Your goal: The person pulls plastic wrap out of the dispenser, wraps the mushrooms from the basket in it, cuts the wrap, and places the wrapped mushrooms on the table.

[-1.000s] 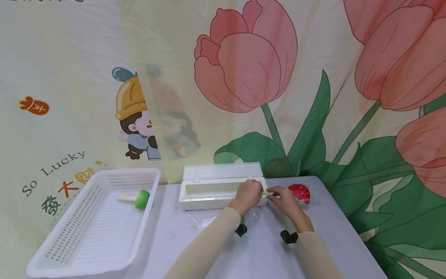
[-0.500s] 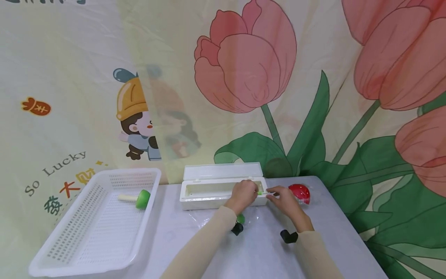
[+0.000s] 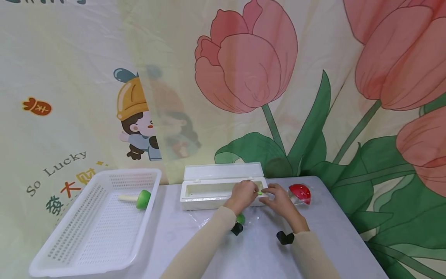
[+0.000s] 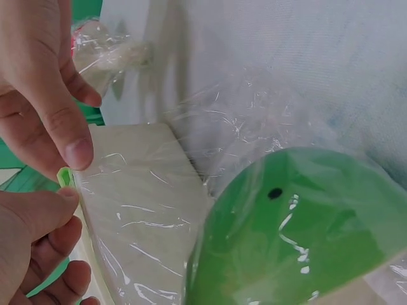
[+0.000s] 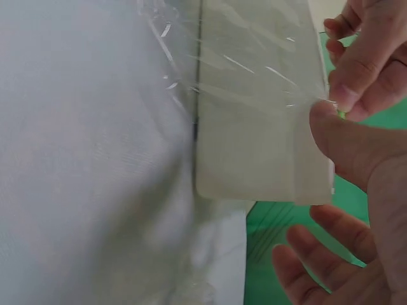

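A long white box (image 3: 223,203), its lid (image 3: 223,171) raised, lies at the table's back. Clear plastic film (image 4: 137,241) covers its front wall. My left hand (image 3: 242,195) pinches a small green piece (image 4: 64,177) at the box's front rim, near the right end. Close beside it, my right hand (image 3: 278,199) pinches the film by the rim with thumb and forefinger, its other fingers loose. A rounded green toy (image 4: 299,216) with a black dot lies under the film in front of the box, mostly behind my left arm in the head view.
To the left stands a white perforated basket (image 3: 139,248) holding a green-capped toy mushroom (image 3: 142,199). A red toy mushroom (image 3: 300,193), wrapped in film, lies right of the box. A printed curtain (image 3: 174,58) hangs behind the table (image 3: 258,255).
My left hand has shifted slightly left along the box rim with the green piece. Later, my right hand came left too, closer to the left hand.
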The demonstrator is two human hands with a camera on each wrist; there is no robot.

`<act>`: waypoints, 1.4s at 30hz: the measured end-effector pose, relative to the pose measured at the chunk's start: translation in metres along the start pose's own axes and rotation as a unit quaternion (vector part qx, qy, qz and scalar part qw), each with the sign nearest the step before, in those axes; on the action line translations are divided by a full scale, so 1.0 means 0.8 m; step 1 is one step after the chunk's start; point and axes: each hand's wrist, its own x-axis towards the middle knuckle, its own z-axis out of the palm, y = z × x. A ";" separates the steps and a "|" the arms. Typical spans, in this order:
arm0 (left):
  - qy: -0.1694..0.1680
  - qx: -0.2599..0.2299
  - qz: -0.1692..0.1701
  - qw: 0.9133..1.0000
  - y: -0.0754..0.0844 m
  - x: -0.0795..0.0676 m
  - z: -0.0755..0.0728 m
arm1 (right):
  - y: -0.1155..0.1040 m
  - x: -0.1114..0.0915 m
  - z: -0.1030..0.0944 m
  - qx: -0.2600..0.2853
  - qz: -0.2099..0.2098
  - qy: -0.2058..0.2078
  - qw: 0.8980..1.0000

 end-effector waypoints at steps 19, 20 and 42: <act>0.000 0.035 0.026 0.999 -0.013 -0.005 -0.009 | -0.005 -0.001 0.004 -0.019 -0.001 0.013 1.000; -0.001 0.039 0.029 0.999 -0.013 -0.006 -0.009 | -0.005 -0.002 0.005 -0.019 0.000 0.013 1.000; -0.019 0.137 0.039 0.990 -0.026 -0.021 -0.029 | -0.002 -0.003 0.000 -0.012 0.010 0.000 1.000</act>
